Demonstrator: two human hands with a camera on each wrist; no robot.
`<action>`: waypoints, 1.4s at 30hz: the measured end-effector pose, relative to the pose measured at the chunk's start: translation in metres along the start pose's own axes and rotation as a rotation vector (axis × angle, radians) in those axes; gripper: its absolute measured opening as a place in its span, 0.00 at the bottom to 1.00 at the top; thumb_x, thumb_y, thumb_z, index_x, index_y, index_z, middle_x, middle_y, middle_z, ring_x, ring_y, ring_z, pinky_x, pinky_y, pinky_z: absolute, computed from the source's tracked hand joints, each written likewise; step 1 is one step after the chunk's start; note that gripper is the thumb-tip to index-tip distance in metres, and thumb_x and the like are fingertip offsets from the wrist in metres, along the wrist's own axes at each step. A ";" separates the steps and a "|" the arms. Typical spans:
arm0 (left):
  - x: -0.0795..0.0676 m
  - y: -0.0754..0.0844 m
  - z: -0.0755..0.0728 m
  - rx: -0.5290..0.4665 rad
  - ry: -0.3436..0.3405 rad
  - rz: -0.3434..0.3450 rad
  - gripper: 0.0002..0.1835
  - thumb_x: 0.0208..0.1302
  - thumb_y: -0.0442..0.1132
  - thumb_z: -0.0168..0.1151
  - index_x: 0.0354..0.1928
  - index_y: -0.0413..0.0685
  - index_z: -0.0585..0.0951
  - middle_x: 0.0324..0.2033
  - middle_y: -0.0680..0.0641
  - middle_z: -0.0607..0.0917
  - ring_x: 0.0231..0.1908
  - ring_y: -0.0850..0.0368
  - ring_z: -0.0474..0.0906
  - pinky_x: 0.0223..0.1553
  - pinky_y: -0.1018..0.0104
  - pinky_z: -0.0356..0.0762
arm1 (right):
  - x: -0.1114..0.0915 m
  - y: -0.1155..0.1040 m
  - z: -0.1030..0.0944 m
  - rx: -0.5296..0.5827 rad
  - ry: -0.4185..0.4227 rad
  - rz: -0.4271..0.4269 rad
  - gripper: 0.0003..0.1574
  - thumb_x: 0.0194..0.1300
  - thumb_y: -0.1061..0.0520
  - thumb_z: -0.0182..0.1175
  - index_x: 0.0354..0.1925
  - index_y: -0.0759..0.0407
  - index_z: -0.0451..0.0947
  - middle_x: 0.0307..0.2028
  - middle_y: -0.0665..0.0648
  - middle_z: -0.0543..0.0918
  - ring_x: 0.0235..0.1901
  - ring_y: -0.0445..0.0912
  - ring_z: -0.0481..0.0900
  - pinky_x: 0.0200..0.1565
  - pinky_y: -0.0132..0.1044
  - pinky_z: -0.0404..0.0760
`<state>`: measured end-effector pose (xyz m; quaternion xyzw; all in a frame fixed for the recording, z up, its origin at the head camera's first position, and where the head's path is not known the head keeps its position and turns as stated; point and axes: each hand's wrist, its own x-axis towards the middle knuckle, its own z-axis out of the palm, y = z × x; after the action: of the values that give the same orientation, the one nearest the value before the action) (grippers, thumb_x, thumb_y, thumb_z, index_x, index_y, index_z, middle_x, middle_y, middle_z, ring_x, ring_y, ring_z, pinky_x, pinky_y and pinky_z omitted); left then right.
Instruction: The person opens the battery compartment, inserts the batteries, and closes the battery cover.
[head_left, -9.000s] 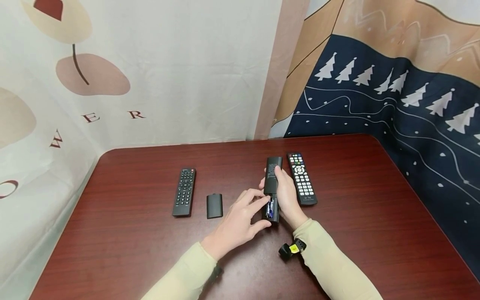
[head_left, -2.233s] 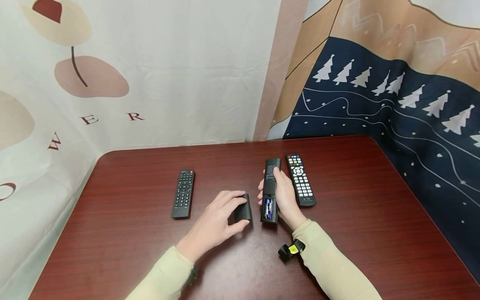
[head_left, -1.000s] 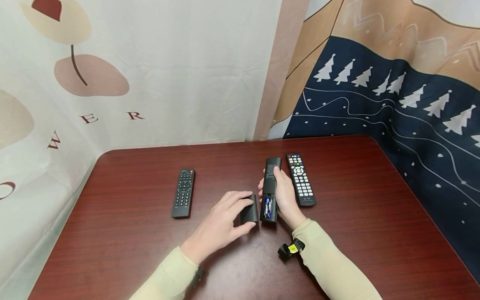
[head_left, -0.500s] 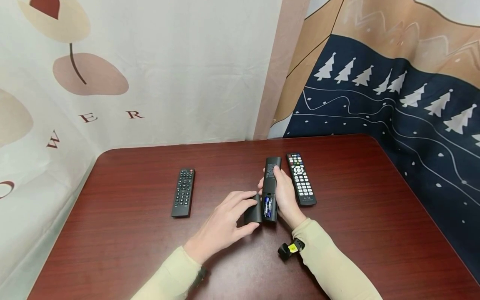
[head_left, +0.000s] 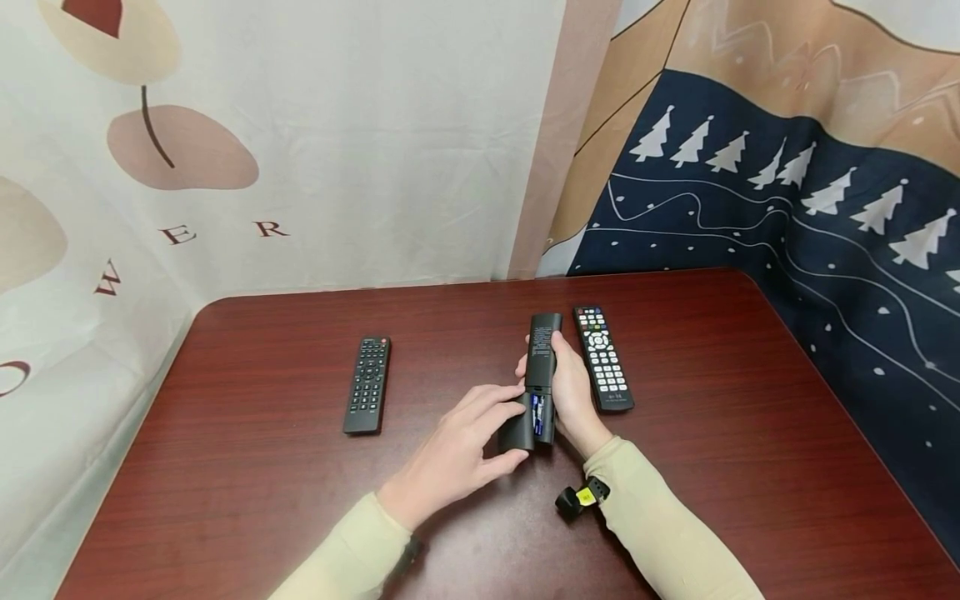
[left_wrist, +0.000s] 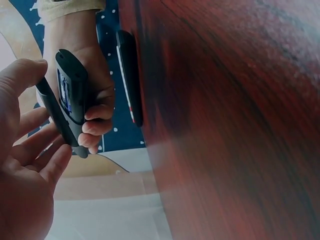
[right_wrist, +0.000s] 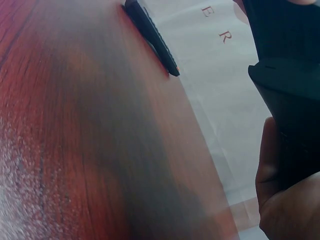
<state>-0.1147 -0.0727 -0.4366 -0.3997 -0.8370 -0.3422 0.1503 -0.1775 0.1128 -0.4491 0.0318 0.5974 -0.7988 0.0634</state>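
Note:
Face down in my right hand (head_left: 573,396) is a black remote control (head_left: 543,354), its thumb along the side and fingers wrapped beneath. The battery bay at its near end lies uncovered, showing blue batteries (head_left: 538,414). My left hand (head_left: 453,450) pinches the black battery cover (head_left: 514,433) between thumb and fingertips. In the head view the cover overlaps the bay's left edge. From the left wrist, the cover (left_wrist: 54,111) appears tilted close alongside the remote (left_wrist: 73,75), above the table. The right wrist view catches only the remote's dark edge (right_wrist: 300,122) up close.
On the reddish-brown table (head_left: 262,500), a small black remote (head_left: 367,386) lies at the left. A longer one with white buttons (head_left: 604,362) lies just right of my right hand. Patterned curtains (head_left: 375,150) rise behind the table. A small camera (head_left: 573,502) is strapped to my right wrist.
Nine seconds ago the cover lay on the table and my left fingers were at the batteries. My left hand took the cover and carried it right, up to the bay. The right hand stays put.

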 end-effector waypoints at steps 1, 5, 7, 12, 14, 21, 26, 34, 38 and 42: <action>0.000 0.000 0.000 0.000 -0.002 -0.002 0.24 0.58 0.41 0.77 0.55 0.40 0.82 0.63 0.44 0.80 0.63 0.52 0.75 0.64 0.60 0.76 | 0.000 0.000 0.000 0.005 -0.002 0.003 0.39 0.85 0.41 0.29 0.69 0.72 0.62 0.28 0.52 0.81 0.22 0.42 0.80 0.31 0.34 0.83; 0.001 0.002 0.001 -0.008 -0.010 -0.009 0.25 0.59 0.41 0.77 0.56 0.40 0.82 0.64 0.45 0.80 0.64 0.53 0.74 0.64 0.61 0.75 | -0.001 -0.001 0.001 0.021 -0.007 0.003 0.40 0.84 0.41 0.29 0.69 0.73 0.62 0.28 0.53 0.81 0.22 0.43 0.80 0.30 0.34 0.83; 0.001 0.002 0.001 -0.011 -0.008 -0.007 0.25 0.59 0.41 0.77 0.56 0.40 0.82 0.64 0.45 0.80 0.64 0.53 0.74 0.65 0.61 0.75 | -0.001 -0.001 0.001 0.020 -0.006 0.004 0.40 0.84 0.41 0.29 0.70 0.72 0.62 0.28 0.53 0.81 0.22 0.43 0.80 0.30 0.34 0.82; 0.000 0.002 0.002 -0.003 0.005 0.009 0.25 0.59 0.42 0.77 0.57 0.40 0.82 0.65 0.45 0.80 0.65 0.51 0.74 0.65 0.61 0.75 | 0.000 0.000 0.002 0.019 -0.006 0.009 0.39 0.84 0.42 0.28 0.70 0.72 0.63 0.28 0.53 0.82 0.21 0.43 0.80 0.28 0.35 0.82; 0.000 0.002 0.003 -0.002 0.009 0.014 0.26 0.58 0.42 0.77 0.57 0.40 0.82 0.65 0.45 0.80 0.65 0.51 0.74 0.65 0.60 0.75 | 0.000 0.001 0.002 0.028 -0.010 0.009 0.39 0.84 0.42 0.28 0.69 0.71 0.62 0.28 0.53 0.81 0.21 0.44 0.80 0.27 0.35 0.81; 0.001 0.004 0.006 -0.029 -0.006 0.010 0.26 0.59 0.40 0.77 0.57 0.39 0.81 0.65 0.44 0.79 0.66 0.51 0.74 0.67 0.62 0.72 | -0.002 0.000 0.004 0.066 -0.019 0.021 0.37 0.84 0.42 0.29 0.69 0.70 0.61 0.28 0.53 0.81 0.21 0.44 0.80 0.26 0.34 0.81; 0.003 0.005 0.008 -0.032 -0.008 0.012 0.26 0.59 0.40 0.77 0.58 0.39 0.81 0.65 0.45 0.80 0.66 0.51 0.74 0.68 0.63 0.71 | -0.002 0.000 0.004 0.074 -0.020 0.023 0.38 0.84 0.41 0.29 0.69 0.71 0.61 0.29 0.52 0.81 0.21 0.44 0.79 0.27 0.33 0.81; 0.004 0.005 0.011 -0.039 -0.028 -0.002 0.25 0.60 0.40 0.76 0.58 0.39 0.81 0.66 0.45 0.79 0.68 0.50 0.73 0.69 0.61 0.70 | -0.003 0.000 0.006 0.066 -0.016 0.024 0.37 0.84 0.41 0.29 0.67 0.69 0.62 0.29 0.52 0.80 0.22 0.43 0.79 0.28 0.33 0.80; 0.005 0.006 0.012 -0.041 -0.032 -0.011 0.26 0.60 0.40 0.77 0.58 0.39 0.81 0.66 0.45 0.79 0.69 0.50 0.72 0.69 0.62 0.70 | -0.004 -0.002 0.007 0.069 -0.017 0.026 0.37 0.84 0.41 0.29 0.68 0.69 0.62 0.29 0.52 0.80 0.23 0.43 0.79 0.29 0.32 0.80; 0.005 0.006 0.013 -0.039 -0.031 -0.008 0.26 0.60 0.40 0.77 0.58 0.40 0.81 0.66 0.46 0.78 0.69 0.50 0.71 0.70 0.62 0.68 | -0.004 -0.003 0.007 0.073 -0.018 0.032 0.37 0.84 0.41 0.29 0.68 0.69 0.61 0.29 0.52 0.80 0.23 0.43 0.79 0.29 0.32 0.80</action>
<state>-0.1129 -0.0585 -0.4411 -0.4046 -0.8339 -0.3526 0.1284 -0.1737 0.1067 -0.4438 0.0366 0.5668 -0.8191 0.0803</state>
